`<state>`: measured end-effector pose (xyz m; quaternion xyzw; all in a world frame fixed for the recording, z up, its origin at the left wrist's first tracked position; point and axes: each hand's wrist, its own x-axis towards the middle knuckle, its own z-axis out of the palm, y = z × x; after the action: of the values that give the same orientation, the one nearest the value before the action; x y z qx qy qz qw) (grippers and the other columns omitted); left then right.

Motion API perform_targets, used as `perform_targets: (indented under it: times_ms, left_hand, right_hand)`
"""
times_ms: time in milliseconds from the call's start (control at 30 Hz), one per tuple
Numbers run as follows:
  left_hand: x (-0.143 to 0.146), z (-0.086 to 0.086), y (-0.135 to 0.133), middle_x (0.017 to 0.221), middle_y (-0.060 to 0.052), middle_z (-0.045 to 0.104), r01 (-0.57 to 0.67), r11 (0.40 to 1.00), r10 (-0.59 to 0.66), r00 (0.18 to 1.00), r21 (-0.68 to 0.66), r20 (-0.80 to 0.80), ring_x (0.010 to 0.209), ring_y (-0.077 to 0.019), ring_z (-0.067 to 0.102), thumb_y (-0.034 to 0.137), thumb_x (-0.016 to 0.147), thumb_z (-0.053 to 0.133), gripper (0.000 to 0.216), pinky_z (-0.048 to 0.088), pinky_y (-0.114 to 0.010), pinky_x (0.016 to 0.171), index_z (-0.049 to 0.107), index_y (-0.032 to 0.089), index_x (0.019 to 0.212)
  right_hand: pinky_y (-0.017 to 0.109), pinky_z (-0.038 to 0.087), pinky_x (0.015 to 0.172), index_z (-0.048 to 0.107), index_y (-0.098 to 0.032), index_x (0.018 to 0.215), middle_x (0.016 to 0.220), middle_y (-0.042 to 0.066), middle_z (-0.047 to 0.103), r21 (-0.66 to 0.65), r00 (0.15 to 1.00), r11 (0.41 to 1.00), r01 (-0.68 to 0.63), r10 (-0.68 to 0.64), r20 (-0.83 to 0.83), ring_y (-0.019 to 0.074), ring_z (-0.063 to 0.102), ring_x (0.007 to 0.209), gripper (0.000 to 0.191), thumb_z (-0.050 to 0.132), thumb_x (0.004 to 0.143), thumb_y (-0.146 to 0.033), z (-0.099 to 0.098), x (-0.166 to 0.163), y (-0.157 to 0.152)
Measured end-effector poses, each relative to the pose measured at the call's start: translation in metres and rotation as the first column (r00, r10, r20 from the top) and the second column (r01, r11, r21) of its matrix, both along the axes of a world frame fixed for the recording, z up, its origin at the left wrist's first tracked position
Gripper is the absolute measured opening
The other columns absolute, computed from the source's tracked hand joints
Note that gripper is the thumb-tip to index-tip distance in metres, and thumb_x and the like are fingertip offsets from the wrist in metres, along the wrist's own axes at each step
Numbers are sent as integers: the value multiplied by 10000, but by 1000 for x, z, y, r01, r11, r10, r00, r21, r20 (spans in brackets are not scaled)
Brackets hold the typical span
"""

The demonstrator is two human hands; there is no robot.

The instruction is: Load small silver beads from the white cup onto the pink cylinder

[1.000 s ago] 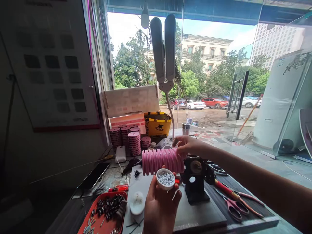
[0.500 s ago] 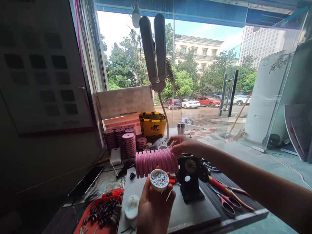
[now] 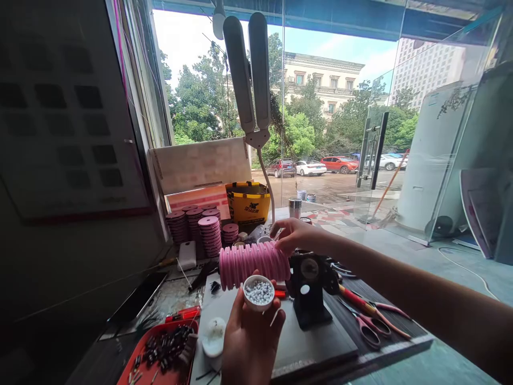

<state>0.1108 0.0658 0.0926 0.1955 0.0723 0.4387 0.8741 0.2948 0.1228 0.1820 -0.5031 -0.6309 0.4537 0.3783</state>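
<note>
My left hand (image 3: pixel 254 334) holds a small round white cup (image 3: pixel 245 295) filled with small pale grey beads (image 3: pixel 259 292), tilted a little toward me. Just behind it, a row of pink ridged discs (image 3: pixel 250 262) lies sideways on a black stand (image 3: pixel 310 299). My right hand (image 3: pixel 290 235) reaches over the right end of the discs, thumb and index finger pinched at the top ridge. Whatever lies between those fingertips is too small to make out. Small pale dots run along the top of the ridges.
Stacks of pink discs (image 3: pixel 209 235) and a yellow bag (image 3: pixel 247 206) stand at the back. A red tray (image 3: pixel 134 369) with dark small parts is at lower left, beside a white round dish (image 3: pixel 214 338). Scissors (image 3: pixel 371 326) and pliers (image 3: pixel 356 300) lie right. A lamp (image 3: pixel 256 139) rises behind.
The whole view has shifted slightly, so everything sits a little further left and up. Both hands keep nearly the same places at the cup and the discs.
</note>
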Motion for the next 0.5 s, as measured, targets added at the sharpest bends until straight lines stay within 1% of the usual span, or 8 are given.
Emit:
perform_targets:
  times_ms: [167,267,300,367,400,433,467,500]
  left_hand:
    - [0,-4,3,916,-72,640,8,1000,-7,1000,-18,7,762,-187,579,265,770,563,213,456,-300,734,664,220,952]
    - [-2,-6,-1,916,-69,646,-22,999,21,1000,-40,-12,730,-182,586,260,796,526,208,460,-303,713,668,227,944]
    - [-3,-7,-3,912,-73,648,-38,998,37,999,-52,-17,721,-181,588,265,816,493,216,460,-300,703,677,215,919]
    - [-8,-12,-8,913,-90,648,-61,995,59,998,-78,-29,701,-175,589,277,857,410,302,463,-286,675,691,170,863]
    - [-11,-16,-11,912,-95,648,-63,993,59,998,-96,-36,695,-171,591,281,869,379,343,465,-276,659,695,151,840]
    - [-14,-21,-14,913,-94,649,-54,992,49,998,-117,-41,687,-165,594,284,874,366,361,466,-266,647,696,147,828]
    - [-18,-27,-19,918,-87,649,-44,991,38,998,-125,-53,681,-156,597,291,875,367,356,468,-260,643,696,159,837]
    - [-21,-33,-25,926,-79,649,-42,992,34,997,-117,-71,689,-156,602,305,869,382,334,473,-264,650,692,182,860]
  right_hand:
    - [210,423,472,459,-127,792,495,-44,516,7,1000,1000,-6,6,19,72,488,450,284,605,550,-156,-2,1,6]
    - [218,404,475,450,-128,788,510,-40,508,28,999,1000,-14,13,36,74,471,456,281,612,565,-186,0,3,1]
    - [210,384,468,448,-133,784,509,-44,494,65,999,998,-3,0,44,67,451,454,275,616,581,-211,1,2,-4]
    - [201,343,463,451,-147,780,517,-48,465,230,994,972,42,-64,91,62,416,470,254,611,637,-284,-1,-5,-22]
    - [204,334,468,461,-157,783,532,-42,462,337,985,940,58,-109,135,66,410,487,243,597,668,-323,-5,-10,-34]
    - [215,355,503,479,-168,807,581,-25,492,442,969,896,54,-154,193,81,437,535,235,580,695,-348,-11,-18,-46]
    - [230,386,548,496,-181,839,645,-4,534,492,951,871,11,-162,265,100,475,587,227,570,706,-350,-21,-26,-59]
    - [249,422,632,518,-196,906,780,26,576,488,919,871,-59,-144,367,129,519,696,264,589,687,-326,-34,-36,-70]
